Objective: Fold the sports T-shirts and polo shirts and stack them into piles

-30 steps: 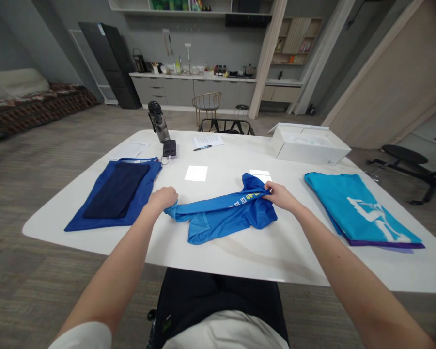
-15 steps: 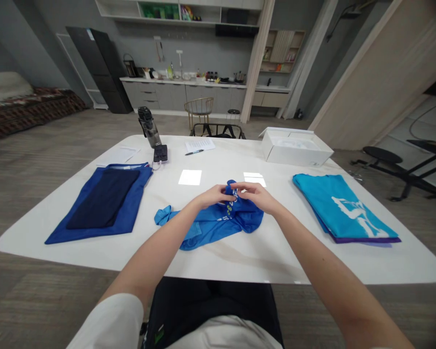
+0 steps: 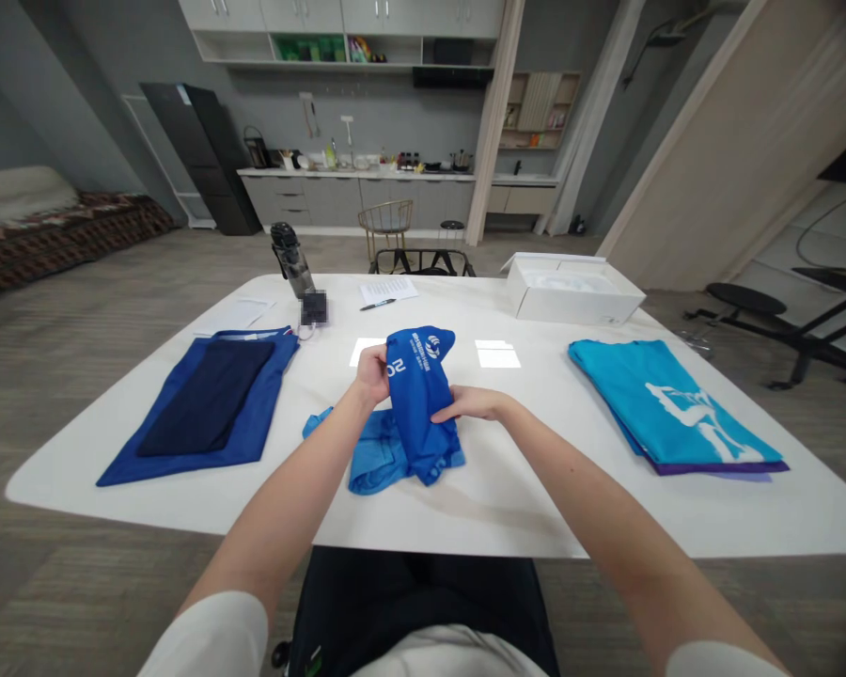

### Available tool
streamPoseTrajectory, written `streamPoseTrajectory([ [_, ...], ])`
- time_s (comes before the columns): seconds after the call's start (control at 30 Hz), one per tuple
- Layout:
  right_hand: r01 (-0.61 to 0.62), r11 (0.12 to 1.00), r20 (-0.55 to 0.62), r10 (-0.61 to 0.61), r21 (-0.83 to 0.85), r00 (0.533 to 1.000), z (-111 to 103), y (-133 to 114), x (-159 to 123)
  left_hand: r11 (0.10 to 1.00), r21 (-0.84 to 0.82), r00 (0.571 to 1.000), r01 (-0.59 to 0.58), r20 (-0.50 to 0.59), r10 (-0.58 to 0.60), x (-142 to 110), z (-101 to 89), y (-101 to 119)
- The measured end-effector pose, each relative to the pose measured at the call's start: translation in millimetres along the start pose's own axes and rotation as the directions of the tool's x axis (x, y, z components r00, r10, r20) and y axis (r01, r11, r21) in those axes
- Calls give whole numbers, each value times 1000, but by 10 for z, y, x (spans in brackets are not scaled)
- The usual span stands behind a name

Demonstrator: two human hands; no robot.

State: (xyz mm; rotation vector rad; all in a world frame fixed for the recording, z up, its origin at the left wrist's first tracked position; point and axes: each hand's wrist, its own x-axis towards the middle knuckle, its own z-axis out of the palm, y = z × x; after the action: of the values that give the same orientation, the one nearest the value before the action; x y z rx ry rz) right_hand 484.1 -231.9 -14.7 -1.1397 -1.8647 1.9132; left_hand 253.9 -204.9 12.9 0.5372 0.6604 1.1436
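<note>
Left hand: left hand (image 3: 372, 374) has its grip clenched on the edge of the raised shirt fold.
Right hand: right hand (image 3: 469, 404) lies nearly flat, its grip released, with fingers (image 3: 447, 410) pressed against the fold.
Shirt: bright blue shirt (image 3: 417, 400) sits at mid-bench between the 2 hands; a printed, folded-over section stands upright and its lower part lies bunched on the bench (image 3: 536, 498).
Bench left: royal blue garment (image 3: 260, 385) lies flat under a folded navy cloth (image 3: 204, 409), just left of the shirt.
Bench right: folded turquoise T-shirt (image 3: 677, 409) with white print, over a purple layer (image 3: 712, 467).
Bench far side: white open box (image 3: 574, 303), water bottle (image 3: 294, 265), blurred black object (image 3: 314, 307), paper sheet (image 3: 387, 292), pen (image 3: 377, 305).
</note>
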Motion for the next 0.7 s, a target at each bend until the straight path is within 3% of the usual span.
streamPoseTrajectory([
  [0.03, 31, 999, -25, -30, 36, 999, 4, -21, 0, 1000, 4, 999, -24, -27, 24, 0, -47, 63],
  [0.1, 113, 991, -193, -98, 70, 976, -44, -32, -32, 993, 26, 991, -114, -63, 115, 0, -168, 203],
  [0.2, 217, 976, -543, -187, -8, 819, -154, -13, -132, 944, 229, 959, -239, -99, 267, -3, -367, 361],
  [0.27, 245, 968, -631, -161, 47, 759, -162, -23, -199, 821, 511, 905, -256, -172, 389, -41, -435, 354],
  [0.3, 263, 956, -630, -127, 127, 766, -132, -45, -225, 715, 655, 857, -243, -200, 475, -82, -430, 303],
  [0.37, 308, 899, -583, -74, 313, 809, -12, -132, -253, 470, 857, 782, -210, -141, 607, -211, -333, 115],
  [0.4, 326, 863, -545, -73, 385, 836, 65, -194, -257, 362, 902, 793, -234, -38, 608, -292, -249, -12],
  [0.43, 343, 834, -505, -92, 431, 858, 142, -263, -257, 308, 904, 856, -297, 109, 505, -375, -154, -150],
  [0.47, 357, 817, -467, -123, 453, 875, 212, -333, -252, 312, 877, 902, -365, 249, 354, -450, -56, -290],
  [0.5, 363, 816, -431, -158, 450, 888, 266, -398, -246, 336, 841, 901, -423, 351, 256, -510, 33, -422],
  [0.53, 362, 830, -397, -189, 425, 898, 299, -450, -238, 360, 815, 889, -453, 387, 244, -549, 107, -536],
  [0.6, 362, 879, -377, -235, 311, 896, 295, -490, -216, 456, 778, 896, -433, 316, 312, -559, 190, -684],
  [0.63, 368, 902, -419, -252, 224, 872, 260, -470, -202, 529, 749, 906, -400, 237, 350, -537, 200, -710],
  [0.7, 361, 933, -570, -294, 4, 767, 150, -354, -173, 710, 622, 933, -329, 96, 348, -472, 173, -678],
])
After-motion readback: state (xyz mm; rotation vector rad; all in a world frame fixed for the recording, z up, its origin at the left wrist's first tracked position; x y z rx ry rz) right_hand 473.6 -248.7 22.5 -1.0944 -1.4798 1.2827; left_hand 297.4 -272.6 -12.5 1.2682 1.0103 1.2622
